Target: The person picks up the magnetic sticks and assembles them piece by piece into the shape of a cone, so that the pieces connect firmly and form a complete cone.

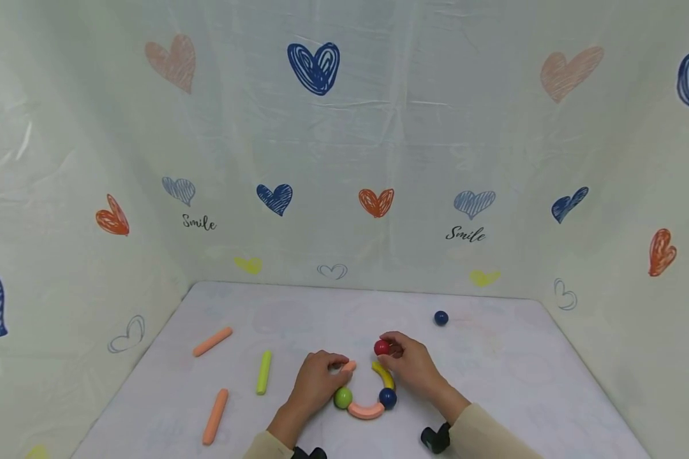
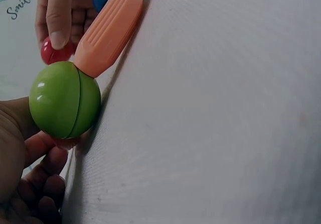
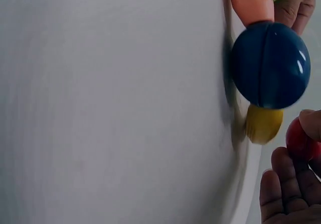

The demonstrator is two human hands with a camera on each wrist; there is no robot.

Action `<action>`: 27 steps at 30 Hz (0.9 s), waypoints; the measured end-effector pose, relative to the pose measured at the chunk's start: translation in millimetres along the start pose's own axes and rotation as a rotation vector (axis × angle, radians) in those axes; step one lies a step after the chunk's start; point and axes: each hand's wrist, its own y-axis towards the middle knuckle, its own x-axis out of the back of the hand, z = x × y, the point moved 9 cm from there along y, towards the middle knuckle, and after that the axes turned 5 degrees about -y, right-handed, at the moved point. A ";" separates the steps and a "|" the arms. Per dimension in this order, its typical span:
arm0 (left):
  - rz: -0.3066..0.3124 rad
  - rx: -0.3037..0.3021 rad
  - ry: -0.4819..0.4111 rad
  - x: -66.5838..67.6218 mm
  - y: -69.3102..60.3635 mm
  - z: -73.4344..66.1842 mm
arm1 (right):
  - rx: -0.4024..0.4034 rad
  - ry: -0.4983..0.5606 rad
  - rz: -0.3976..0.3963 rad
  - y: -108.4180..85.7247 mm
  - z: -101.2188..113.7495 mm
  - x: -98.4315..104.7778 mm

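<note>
A curved chain of pieces lies on the white table: a green ball point(image 1: 342, 398), a curved pink piece point(image 1: 365, 410), a blue ball point(image 1: 387, 398) and a curved yellow piece point(image 1: 383, 376). My left hand point(image 1: 317, 382) pinches another pink piece point(image 1: 349, 366) at the green ball's far side; in the left wrist view that piece is mostly hidden behind the green ball point(image 2: 65, 99). Between thumb and fingers, my right hand point(image 1: 414, 364) holds a red ball point(image 1: 381, 347) just beyond the yellow piece's far end. The right wrist view shows the red ball point(image 3: 300, 139) beside the yellow piece point(image 3: 264, 124).
Two straight orange sticks point(image 1: 213, 342) and a yellow-green stick point(image 1: 263, 373) lie on the left of the table. A loose dark blue ball point(image 1: 441, 318) sits at the back right. A patterned curtain point(image 1: 344, 159) hangs behind the table.
</note>
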 end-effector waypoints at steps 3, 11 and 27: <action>0.001 -0.004 -0.006 -0.1 0.9 0.6 | 0.044 0.013 0.054 1.8 6.7 -12.6; -0.006 -0.003 -0.008 -1.5 3.4 3.8 | 0.136 -0.058 0.120 4.4 15.4 -33.3; -0.010 0.015 -0.023 -2.0 4.1 5.9 | 0.173 -0.127 0.165 7.3 16.2 -41.1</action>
